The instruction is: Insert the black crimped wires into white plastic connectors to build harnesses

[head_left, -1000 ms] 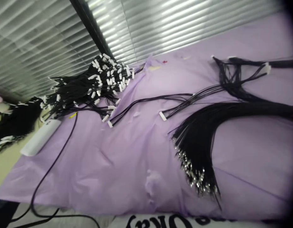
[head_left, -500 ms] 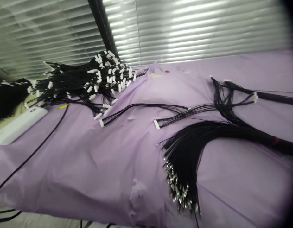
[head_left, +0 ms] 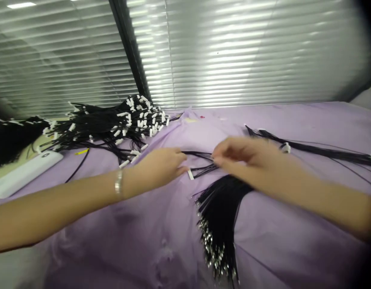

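Black thin-wire cable [head_left: 199, 153]: bare left hand [head_left: 159, 166] and bare right hand [head_left: 259, 164], newly arrived, flank its visible span, fingers curled, grip indiscernible; handling apparently begun.

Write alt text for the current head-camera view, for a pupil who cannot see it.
Black wires run between a person's left hand and right hand over purple cloth; blur hides whether either grips them. Nearer lies a black bundle with silvery tips; farther back, to the left, is a heap of cables with white connectors.
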`<state>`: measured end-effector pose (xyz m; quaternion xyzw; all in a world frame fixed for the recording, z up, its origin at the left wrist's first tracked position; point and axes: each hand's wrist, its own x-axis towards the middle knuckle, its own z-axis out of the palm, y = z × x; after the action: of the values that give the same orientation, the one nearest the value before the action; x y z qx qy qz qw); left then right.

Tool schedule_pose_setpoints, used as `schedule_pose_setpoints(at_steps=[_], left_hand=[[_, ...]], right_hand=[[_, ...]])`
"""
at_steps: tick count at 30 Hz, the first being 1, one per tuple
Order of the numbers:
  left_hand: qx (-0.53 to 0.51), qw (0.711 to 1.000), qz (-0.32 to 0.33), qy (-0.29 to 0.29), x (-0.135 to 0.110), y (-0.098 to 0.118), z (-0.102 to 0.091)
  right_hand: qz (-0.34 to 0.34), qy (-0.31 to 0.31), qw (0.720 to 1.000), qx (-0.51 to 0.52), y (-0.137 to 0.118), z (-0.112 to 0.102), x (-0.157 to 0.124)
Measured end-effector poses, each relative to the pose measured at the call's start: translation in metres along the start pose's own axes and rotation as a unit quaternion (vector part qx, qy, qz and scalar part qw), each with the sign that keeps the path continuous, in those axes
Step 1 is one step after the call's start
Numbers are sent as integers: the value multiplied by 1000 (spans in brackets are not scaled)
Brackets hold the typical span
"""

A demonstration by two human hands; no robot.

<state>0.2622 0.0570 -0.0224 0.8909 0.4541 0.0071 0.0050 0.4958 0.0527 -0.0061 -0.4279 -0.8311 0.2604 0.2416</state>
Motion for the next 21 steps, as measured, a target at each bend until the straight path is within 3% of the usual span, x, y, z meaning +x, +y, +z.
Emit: schedule_pose_setpoints(at_steps=[4, 7, 13, 21], left_hand=[[-45, 998, 3, -32, 30, 8, 28], [-87, 995, -7, -47, 32, 5, 31], [-170, 983, 4, -72, 23, 9, 26], [-226, 972, -32, -51, 16, 8, 34]], right_hand=[[-63, -113, 990, -47, 29, 37, 3], [-58, -154, 984, -65, 46, 49, 4], [-71, -175, 980, -55, 47, 47, 5], [-134, -169, 975, -59, 46, 47, 3]])
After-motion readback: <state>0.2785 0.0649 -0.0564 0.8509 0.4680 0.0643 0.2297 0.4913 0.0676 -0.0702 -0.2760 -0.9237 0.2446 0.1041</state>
